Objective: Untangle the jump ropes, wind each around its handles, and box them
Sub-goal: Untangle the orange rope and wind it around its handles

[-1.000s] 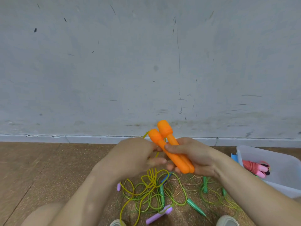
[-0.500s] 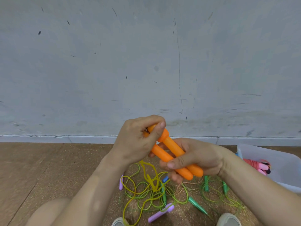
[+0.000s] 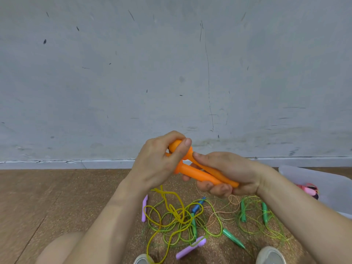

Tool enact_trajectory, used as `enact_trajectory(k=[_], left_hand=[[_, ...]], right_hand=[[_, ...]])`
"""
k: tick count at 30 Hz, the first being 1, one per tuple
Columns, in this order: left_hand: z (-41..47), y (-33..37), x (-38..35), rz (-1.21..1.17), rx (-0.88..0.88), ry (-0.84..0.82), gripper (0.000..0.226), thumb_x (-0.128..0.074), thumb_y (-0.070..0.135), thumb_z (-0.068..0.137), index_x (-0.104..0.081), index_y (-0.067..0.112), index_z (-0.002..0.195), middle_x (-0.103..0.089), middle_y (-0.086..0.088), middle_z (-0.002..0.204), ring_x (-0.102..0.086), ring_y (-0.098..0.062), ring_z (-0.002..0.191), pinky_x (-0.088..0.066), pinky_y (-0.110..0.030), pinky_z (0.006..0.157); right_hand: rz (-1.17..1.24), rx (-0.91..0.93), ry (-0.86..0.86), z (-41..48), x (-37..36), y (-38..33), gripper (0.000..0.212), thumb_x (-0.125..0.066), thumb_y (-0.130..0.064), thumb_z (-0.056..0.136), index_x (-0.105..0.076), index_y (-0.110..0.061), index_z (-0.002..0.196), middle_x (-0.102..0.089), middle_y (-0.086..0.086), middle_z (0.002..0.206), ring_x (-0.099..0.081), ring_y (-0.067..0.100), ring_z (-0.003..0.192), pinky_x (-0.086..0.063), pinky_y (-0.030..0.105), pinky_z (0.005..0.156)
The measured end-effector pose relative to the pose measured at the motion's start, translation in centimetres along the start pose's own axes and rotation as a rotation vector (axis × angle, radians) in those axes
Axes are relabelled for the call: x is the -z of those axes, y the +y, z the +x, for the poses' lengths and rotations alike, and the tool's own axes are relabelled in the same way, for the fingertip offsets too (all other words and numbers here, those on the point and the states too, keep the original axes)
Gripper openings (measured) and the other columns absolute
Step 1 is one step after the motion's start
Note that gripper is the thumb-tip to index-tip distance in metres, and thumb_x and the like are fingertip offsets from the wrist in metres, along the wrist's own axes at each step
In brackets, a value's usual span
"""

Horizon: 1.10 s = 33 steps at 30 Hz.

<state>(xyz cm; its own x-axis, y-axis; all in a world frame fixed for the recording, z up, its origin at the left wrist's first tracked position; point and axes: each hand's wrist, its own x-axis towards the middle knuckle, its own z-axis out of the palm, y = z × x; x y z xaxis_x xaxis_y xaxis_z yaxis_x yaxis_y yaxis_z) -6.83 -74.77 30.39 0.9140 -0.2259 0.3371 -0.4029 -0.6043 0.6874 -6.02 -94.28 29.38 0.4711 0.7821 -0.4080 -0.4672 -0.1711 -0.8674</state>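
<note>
Two orange jump-rope handles [image 3: 198,173] lie side by side in front of me above the floor. My right hand [image 3: 226,172] grips their lower ends, with its thumb along the upper one. My left hand [image 3: 160,161] curls over their thick top ends. A yellow rope [image 3: 167,204] hangs from under my left hand into a tangle of green and yellow ropes [image 3: 182,223] on the floor. In that tangle lie purple handles [image 3: 190,249], green handles [image 3: 233,238] and a blue handle [image 3: 198,205].
A clear plastic box [image 3: 327,185] stands at the right edge with a wound pink rope [image 3: 309,189] inside. A grey wall rises just behind the hands. My shoes [image 3: 270,255] and a knee [image 3: 59,248] frame the pile on the cork-patterned floor.
My left hand rose from the handles' middle to curl over their top ends. The handles tilted flatter, their lower ends swinging right in my right hand.
</note>
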Motion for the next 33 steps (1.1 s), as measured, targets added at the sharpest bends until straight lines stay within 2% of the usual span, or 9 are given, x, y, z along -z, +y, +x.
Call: enact_trajectory(k=[3, 7, 11, 13, 15, 18, 22, 28, 33], left_hand=[[0.3, -0.2, 1.2, -0.283, 0.082, -0.21, 0.041, -0.06, 0.058, 0.077, -0.065, 0.029, 0.107, -0.063, 0.021, 0.079, -0.057, 0.003, 0.068, -0.041, -0.013, 0.058], [0.3, -0.3, 2.2, -0.534, 0.013, -0.296, 0.098, -0.069, 0.073, 0.055, -0.05, 0.014, 0.131, -0.058, 0.017, 0.062, -0.048, 0.003, 0.049, -0.035, -0.008, 0.048], [1.0, -1.4, 2.0, -0.625, 0.045, -0.07, 0.087, -0.06, 0.086, 0.049, -0.072, 0.017, 0.102, -0.042, -0.015, 0.052, -0.038, -0.012, 0.047, -0.031, -0.019, 0.048], [1.1, -1.7, 0.3, -0.869, 0.219, 0.066, 0.064, -0.051, 0.081, 0.063, -0.066, 0.019, 0.066, -0.035, -0.012, 0.045, -0.031, -0.011, 0.042, -0.021, -0.021, 0.044], [1.0, -1.2, -2.7, -1.012, 0.356, 0.124, 0.051, -0.044, 0.067, 0.082, -0.058, 0.02, 0.067, -0.031, 0.002, 0.046, -0.023, -0.007, 0.039, -0.012, -0.021, 0.04], [0.8, -0.9, -6.1, -0.739, 0.405, 0.046, 0.032, -0.036, 0.036, 0.102, -0.061, 0.02, 0.091, -0.037, -0.001, 0.055, -0.029, -0.012, 0.045, -0.024, -0.02, 0.041], [0.6, -1.5, -5.2, 0.315, 0.197, -0.203, 0.026, -0.032, 0.032, 0.102, -0.054, 0.019, 0.11, -0.066, -0.01, 0.091, -0.06, -0.032, 0.084, -0.046, -0.038, 0.069], [-0.8, 0.5, -5.8, 1.003, -0.056, -0.408, 0.021, -0.044, 0.015, 0.098, -0.055, 0.009, 0.114, -0.054, -0.012, 0.107, -0.059, -0.035, 0.096, -0.032, -0.036, 0.063], [-1.2, 0.5, -5.4, 0.797, -0.24, -0.484, 0.019, -0.05, 0.004, 0.084, -0.061, 0.011, 0.098, -0.062, -0.011, 0.099, -0.057, -0.033, 0.093, -0.038, -0.038, 0.064]], right_hand=[[0.02, 0.005, -0.045, -0.5, 0.6, 0.1, 0.058, -0.041, -0.062, 0.088, -0.066, -0.012, 0.099, -0.04, 0.0, 0.059, -0.033, 0.003, 0.033, -0.023, 0.014, 0.034], [0.191, 0.032, -0.243, -1.0, 2.0, -0.4, 0.058, -0.05, -0.061, 0.087, -0.064, -0.008, 0.106, -0.044, 0.001, 0.06, -0.04, 0.001, 0.034, -0.033, 0.012, 0.032], [0.355, 0.106, -0.398, -0.7, 0.9, 0.1, 0.048, -0.058, -0.05, 0.089, -0.061, -0.008, 0.111, -0.048, 0.0, 0.064, -0.045, -0.001, 0.039, -0.035, 0.011, 0.035], [0.399, 0.245, -0.276, -0.5, -1.0, -0.2, 0.03, -0.062, -0.034, 0.089, -0.062, -0.008, 0.105, -0.045, 0.0, 0.063, -0.041, 0.0, 0.037, -0.03, 0.012, 0.034], [0.492, 0.35, -0.014, 0.1, -2.6, -1.0, 0.017, -0.059, -0.02, 0.087, -0.062, -0.007, 0.097, -0.042, 0.0, 0.058, -0.035, 0.001, 0.034, -0.024, 0.011, 0.032], [0.353, 0.392, 0.457, 0.8, -1.9, -1.4, 0.008, -0.056, -0.011, 0.09, -0.055, -0.006, 0.097, -0.042, 0.0, 0.054, -0.033, 0.006, 0.034, -0.023, 0.013, 0.033], [-0.595, 0.293, 0.959, 1.0, 1.2, -0.7, 0.021, -0.056, -0.013, 0.089, -0.047, -0.013, 0.07, -0.043, 0.002, 0.055, -0.041, 0.022, 0.05, -0.031, 0.028, 0.049], [-1.241, 0.075, 0.967, 2.7, 0.3, 2.3, 0.01, -0.052, -0.023, 0.091, -0.045, -0.016, 0.091, -0.063, 0.013, 0.099, -0.06, 0.036, 0.094, -0.032, 0.034, 0.063], [-1.401, -0.003, 0.782, 3.1, 0.2, 3.3, 0.016, -0.055, -0.028, 0.088, -0.051, -0.016, 0.096, -0.065, 0.013, 0.105, -0.06, 0.035, 0.1, -0.036, 0.033, 0.066]])
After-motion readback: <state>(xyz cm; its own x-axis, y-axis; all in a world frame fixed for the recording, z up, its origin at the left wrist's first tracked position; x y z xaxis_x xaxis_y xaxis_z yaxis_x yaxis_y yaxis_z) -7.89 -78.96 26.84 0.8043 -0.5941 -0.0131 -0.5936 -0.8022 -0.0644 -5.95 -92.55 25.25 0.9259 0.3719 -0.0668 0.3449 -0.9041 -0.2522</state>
